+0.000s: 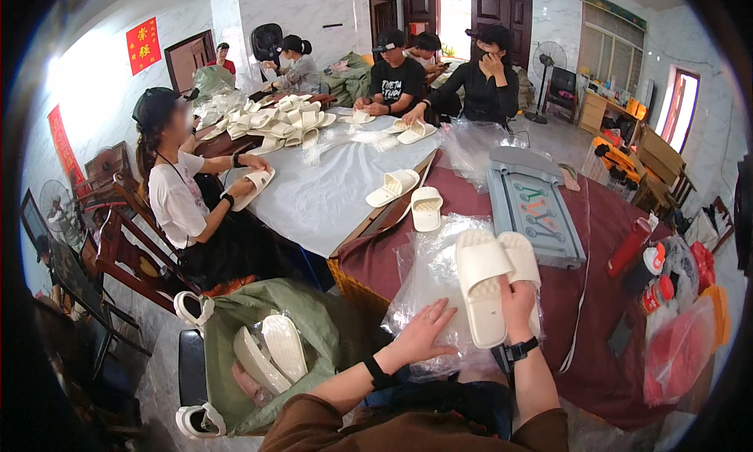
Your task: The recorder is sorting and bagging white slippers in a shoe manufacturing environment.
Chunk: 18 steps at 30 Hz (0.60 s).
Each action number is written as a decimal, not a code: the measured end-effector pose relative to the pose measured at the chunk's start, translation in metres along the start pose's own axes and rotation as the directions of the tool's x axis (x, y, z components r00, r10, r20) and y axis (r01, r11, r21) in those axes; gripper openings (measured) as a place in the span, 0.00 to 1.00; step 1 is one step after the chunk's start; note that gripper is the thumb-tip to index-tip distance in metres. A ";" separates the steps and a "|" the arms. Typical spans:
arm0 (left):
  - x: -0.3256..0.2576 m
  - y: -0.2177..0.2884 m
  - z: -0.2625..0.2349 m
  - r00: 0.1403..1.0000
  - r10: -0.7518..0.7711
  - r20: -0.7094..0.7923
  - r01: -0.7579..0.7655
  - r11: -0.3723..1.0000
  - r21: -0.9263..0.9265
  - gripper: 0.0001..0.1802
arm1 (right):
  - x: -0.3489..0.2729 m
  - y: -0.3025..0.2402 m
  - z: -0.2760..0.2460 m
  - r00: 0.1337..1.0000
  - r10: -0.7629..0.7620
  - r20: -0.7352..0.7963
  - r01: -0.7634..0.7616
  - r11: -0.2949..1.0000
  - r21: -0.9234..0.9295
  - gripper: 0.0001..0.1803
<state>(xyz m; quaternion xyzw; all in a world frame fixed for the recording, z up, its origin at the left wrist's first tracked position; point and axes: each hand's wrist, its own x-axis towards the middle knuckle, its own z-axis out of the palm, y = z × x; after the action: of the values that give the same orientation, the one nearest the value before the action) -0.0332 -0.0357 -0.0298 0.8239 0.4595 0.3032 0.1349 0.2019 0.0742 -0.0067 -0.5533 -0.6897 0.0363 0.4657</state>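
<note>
My right hand [517, 308] grips a pair of cream slide slippers [481, 289], held together with their soles toward me and the straps at the far end. Fingers spread, my left hand [420, 334] lies over clear plastic bags [423, 275] and holds nothing; whether it presses on them I cannot tell. Just beyond, a single cream slipper [426, 210] rests on the dark red tablecloth [376, 248]. Left of that one, more slippers [392, 188] sit near the edge of the grey-covered table [314, 209].
A grey plastic case [541, 209] stands right of the bags. At lower left, a green sack [321, 319] holds bagged slippers. A slipper pile [282, 123] covers the far table, where several people work. A red bottle [630, 246] and bagged items crowd the right edge.
</note>
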 end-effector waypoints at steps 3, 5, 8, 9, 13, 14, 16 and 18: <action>0.010 -0.003 0.008 0.994 0.080 0.081 -0.091 0.985 0.148 0.50 | -0.011 0.002 -0.036 0.992 0.096 -0.076 -0.087 0.989 0.117 0.17; 0.019 -0.003 0.011 0.995 0.008 0.103 -0.039 0.953 0.302 0.50 | -0.019 -0.002 -0.061 0.982 0.119 -0.147 -0.080 0.966 0.248 0.15; 0.038 -0.017 0.015 0.998 -0.064 0.028 0.052 0.949 0.312 0.49 | -0.034 -0.009 -0.086 0.968 0.154 -0.198 -0.086 0.945 0.315 0.14; 0.041 -0.022 0.017 0.998 -0.061 -0.011 0.060 0.929 0.364 0.45 | -0.040 -0.002 -0.088 0.954 0.166 -0.249 -0.061 0.922 0.382 0.13; 0.039 -0.020 0.016 0.998 -0.041 0.045 0.025 0.946 0.323 0.35 | -0.062 0.013 -0.119 0.921 0.181 -0.346 -0.073 0.950 0.305 0.12; 0.031 -0.018 0.016 0.997 -0.027 0.067 0.004 0.946 0.323 0.31 | -0.068 0.013 -0.127 0.911 0.280 -0.303 -0.162 0.919 0.360 0.11; 0.009 0.000 0.008 0.996 -0.021 0.090 -0.007 0.954 0.299 0.28 | -0.078 0.014 -0.139 0.897 0.305 -0.321 -0.178 0.912 0.369 0.10; -0.010 0.011 -0.007 0.994 -0.023 0.103 -0.007 0.958 0.285 0.25 | -0.087 0.018 -0.143 0.883 0.331 -0.333 -0.196 0.905 0.379 0.10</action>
<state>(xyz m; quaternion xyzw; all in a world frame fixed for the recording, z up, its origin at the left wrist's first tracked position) -0.0341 -0.0509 -0.0224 0.8476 0.4941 0.1894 0.0400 0.3083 -0.0547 0.0119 -0.5518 -0.4840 0.1057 0.6708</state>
